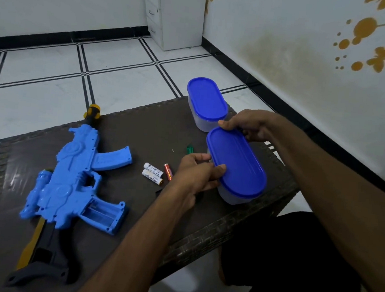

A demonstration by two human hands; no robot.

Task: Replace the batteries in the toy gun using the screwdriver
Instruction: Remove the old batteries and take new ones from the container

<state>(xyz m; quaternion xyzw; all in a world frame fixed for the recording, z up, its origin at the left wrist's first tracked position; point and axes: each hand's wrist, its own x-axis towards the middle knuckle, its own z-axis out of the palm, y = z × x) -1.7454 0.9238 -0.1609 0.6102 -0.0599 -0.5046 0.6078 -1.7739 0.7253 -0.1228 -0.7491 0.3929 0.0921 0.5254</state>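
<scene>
A blue toy gun lies on the left of the dark table, its battery compartment open and empty. Three loose batteries lie in the middle, two white and one red. The green handle of the screwdriver shows just above my left hand. My left hand grips the near left edge of a clear container with a blue lid. My right hand holds the far end of the same lid.
A second blue-lidded container stands at the table's far edge, right behind the first. A small dark piece lies beside my left wrist. My dark-clothed legs sit below the table's right edge. Tiled floor and walls surround the table.
</scene>
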